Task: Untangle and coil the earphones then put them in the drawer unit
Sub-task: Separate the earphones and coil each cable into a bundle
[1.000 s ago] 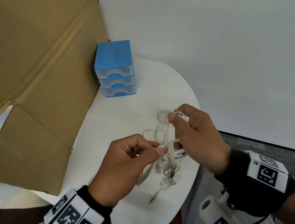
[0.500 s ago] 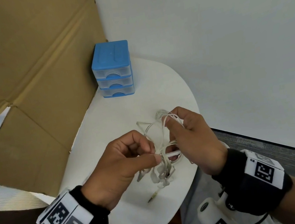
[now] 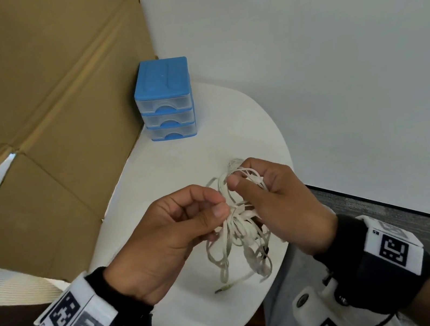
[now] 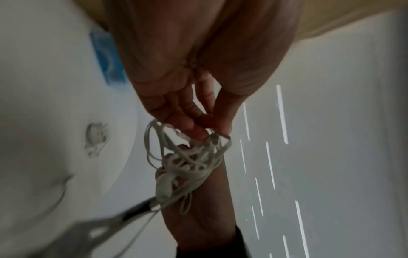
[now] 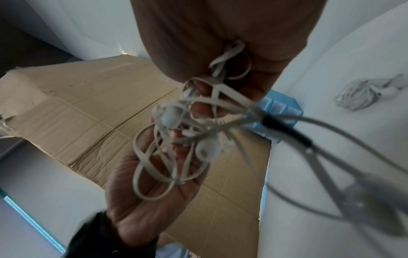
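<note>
A tangle of white flat-cable earphones (image 3: 238,233) hangs between my two hands above the near part of the white table (image 3: 181,174). My left hand (image 3: 222,205) pinches the knot with thumb and forefinger. Just right of it, my right hand (image 3: 239,180) holds several loops under its thumb. The jack plug (image 3: 221,289) dangles down to the tabletop. In the right wrist view two earbuds (image 5: 207,150) sit in the tangle in front of my left palm. The blue drawer unit (image 3: 166,99) stands at the table's far end with its three drawers pushed in.
A second white earphone bundle (image 5: 362,96) lies on the table just beyond my right hand. A large cardboard sheet (image 3: 42,106) leans along the table's left side. A white wall (image 3: 332,57) is on the right, and the table's rounded edge is close under my wrists.
Both hands have come closer together and a little further over the table. The loose loops have bunched into a tighter knot between the fingertips.
</note>
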Action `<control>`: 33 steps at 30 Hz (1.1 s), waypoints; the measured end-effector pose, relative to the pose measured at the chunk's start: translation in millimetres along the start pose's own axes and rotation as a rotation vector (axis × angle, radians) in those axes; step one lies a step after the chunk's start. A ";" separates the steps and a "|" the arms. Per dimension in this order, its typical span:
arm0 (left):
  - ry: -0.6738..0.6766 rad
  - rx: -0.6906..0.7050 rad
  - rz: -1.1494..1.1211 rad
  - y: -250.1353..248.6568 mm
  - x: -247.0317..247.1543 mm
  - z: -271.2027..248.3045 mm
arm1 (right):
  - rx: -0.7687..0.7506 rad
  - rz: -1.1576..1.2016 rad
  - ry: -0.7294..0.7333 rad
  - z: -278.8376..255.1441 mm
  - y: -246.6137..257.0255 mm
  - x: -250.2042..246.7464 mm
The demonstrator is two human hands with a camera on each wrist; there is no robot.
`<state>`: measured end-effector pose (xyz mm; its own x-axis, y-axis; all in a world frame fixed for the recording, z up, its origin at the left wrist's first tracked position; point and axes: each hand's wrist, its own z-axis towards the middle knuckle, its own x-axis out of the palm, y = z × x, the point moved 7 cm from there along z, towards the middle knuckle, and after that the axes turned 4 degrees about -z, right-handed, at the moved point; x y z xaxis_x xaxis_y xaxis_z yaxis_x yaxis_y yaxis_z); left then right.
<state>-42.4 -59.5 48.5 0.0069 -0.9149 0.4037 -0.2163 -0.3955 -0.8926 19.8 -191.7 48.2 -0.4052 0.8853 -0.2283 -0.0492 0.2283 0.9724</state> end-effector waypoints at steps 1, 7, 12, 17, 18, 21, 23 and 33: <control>0.003 0.037 0.028 -5.1 -0.7 -0.1 | 0.006 -0.025 0.010 1.1 0.5 -1.5; -0.150 0.354 0.265 -42.5 -8.7 -0.7 | 0.112 0.071 0.100 2.2 0.6 -2.2; -0.196 0.290 0.241 -36.7 -10.5 -0.9 | 0.084 0.113 0.103 1.3 6.5 -1.1; -0.352 0.272 0.398 -22.5 -13.3 -4.8 | 0.117 0.188 0.141 -2.0 0.5 8.0; -0.380 0.299 0.467 -21.9 -14.4 -6.6 | 0.106 0.149 0.144 -3.5 -0.7 10.3; -0.365 0.340 0.569 -21.6 -8.3 -11.9 | 0.070 0.069 0.137 -9.1 2.4 14.8; -0.345 0.343 0.546 -21.3 -3.2 -12.9 | 0.063 0.060 0.129 -11.0 5.2 14.6; -0.245 0.612 0.535 -33.3 1.5 -16.1 | 0.187 0.194 0.297 -12.5 5.6 17.5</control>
<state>-50.9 -46.4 82.0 0.2809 -0.9550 -0.0954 0.3152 0.1857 -0.9307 1.1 -180.0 50.2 -0.6383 0.7697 0.0096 0.2104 0.1625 0.9640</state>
